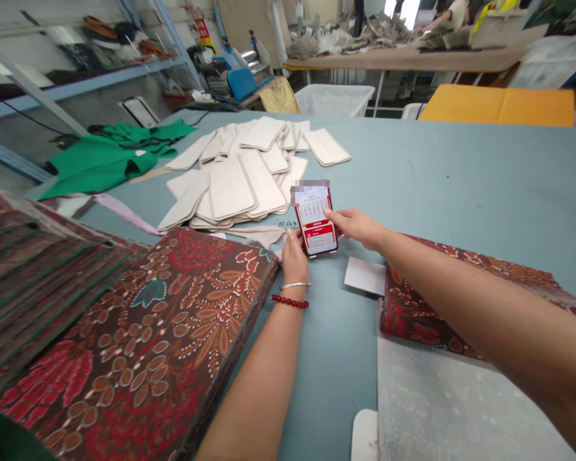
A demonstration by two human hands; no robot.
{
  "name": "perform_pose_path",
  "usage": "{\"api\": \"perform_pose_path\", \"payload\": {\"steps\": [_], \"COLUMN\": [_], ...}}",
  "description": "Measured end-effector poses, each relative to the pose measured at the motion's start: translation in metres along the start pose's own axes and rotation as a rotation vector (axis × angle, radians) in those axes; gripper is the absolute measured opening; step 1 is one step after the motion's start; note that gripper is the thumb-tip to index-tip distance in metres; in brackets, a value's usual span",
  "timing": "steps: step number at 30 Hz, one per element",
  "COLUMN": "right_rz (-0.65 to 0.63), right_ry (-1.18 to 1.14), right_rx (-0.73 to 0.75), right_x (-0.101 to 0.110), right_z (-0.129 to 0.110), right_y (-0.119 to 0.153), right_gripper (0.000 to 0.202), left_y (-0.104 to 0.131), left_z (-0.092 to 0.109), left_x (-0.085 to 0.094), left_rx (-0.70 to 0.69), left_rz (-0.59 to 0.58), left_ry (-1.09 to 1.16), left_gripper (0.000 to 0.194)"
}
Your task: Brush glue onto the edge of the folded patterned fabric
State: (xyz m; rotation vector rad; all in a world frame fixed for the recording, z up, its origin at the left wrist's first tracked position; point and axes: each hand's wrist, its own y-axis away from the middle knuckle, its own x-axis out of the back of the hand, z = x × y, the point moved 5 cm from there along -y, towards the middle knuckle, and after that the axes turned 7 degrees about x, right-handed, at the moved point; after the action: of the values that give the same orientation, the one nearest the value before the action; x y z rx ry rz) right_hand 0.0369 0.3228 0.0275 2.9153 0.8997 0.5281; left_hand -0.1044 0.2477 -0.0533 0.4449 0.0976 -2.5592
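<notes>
A smartphone (pixel 320 238) with a red and white calendar-like page on its lit screen is held above the table, tilted toward me. My left hand (pixel 295 256), with a silver bangle and dark red beads at the wrist, grips its lower left side. My right hand (pixel 360 227) holds the right edge, its thumb on the screen and its other fingers partly hidden behind. Left of my left forearm lies a thick stack of brown floral fabric (pixel 163 339). Under my right forearm is a folded floral fabric piece (pixel 417 330), with a white card (pixel 365 275) beside it.
Cream flat pieces (pixel 233 186) lie piled beyond the phone on the blue-grey table (pixel 441 186). Green cloth (pixel 100 160) rests at the left. Translucent sheeting (pixel 441 403) covers the near right. Farther back are a white crate (pixel 336 99), a yellow-orange board (pixel 499 105) and a person (pixel 454 16).
</notes>
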Motion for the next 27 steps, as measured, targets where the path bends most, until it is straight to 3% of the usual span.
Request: {"api": "perform_pose_path", "payload": {"steps": [12, 22, 27], "right_rz": [-0.08, 0.002, 0.106], "right_ry": [-0.058, 0.091, 0.241], "right_rx": [0.163, 0.11, 0.089], "right_x": [-0.008, -0.008, 0.011], "right_z": [0.015, 0.002, 0.003], "right_y": [-0.004, -0.003, 0.009], "right_gripper": [0.027, 0.031, 0.038], "left_y": [0.001, 0.002, 0.004], "left_z": [0.0, -0.001, 0.004], "left_x": [0.0, 0.001, 0.0], "left_rx": [-0.024, -0.029, -0.043], "left_rz": [-0.005, -0.005, 0.01], "left_ry": [-0.009, -0.031, -0.043], "left_gripper": [0.067, 0.066, 0.064]}}
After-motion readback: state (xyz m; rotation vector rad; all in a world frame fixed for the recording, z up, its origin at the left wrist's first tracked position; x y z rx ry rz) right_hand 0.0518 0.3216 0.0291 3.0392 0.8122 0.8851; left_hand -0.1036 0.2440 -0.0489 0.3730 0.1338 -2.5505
